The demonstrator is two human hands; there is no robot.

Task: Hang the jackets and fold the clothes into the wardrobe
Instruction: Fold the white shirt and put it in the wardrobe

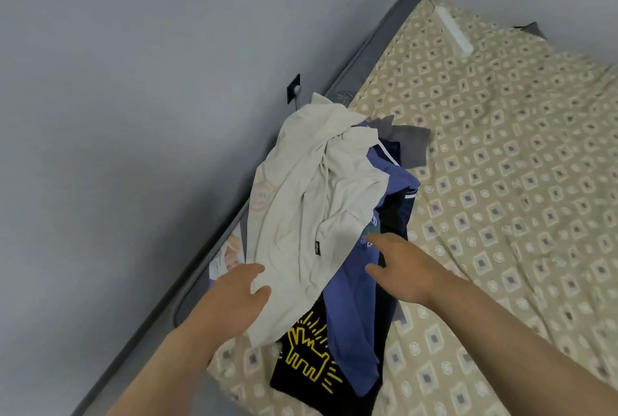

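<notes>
A heap of clothes lies on the bed near its left edge. On top is a cream hoodie, crumpled, with a drawstring showing. Under it lie a blue-violet shirt, a black T-shirt with a yellow figure print, a navy garment and a grey one. My left hand pinches the hoodie's lower edge between thumb and fingers. My right hand hovers over the blue-violet shirt with fingers spread, holding nothing.
The bed has a beige sheet with a diamond pattern and a grey frame along a pale wall. A black wall hook sits above the heap. A white strip lies at the bed's far end.
</notes>
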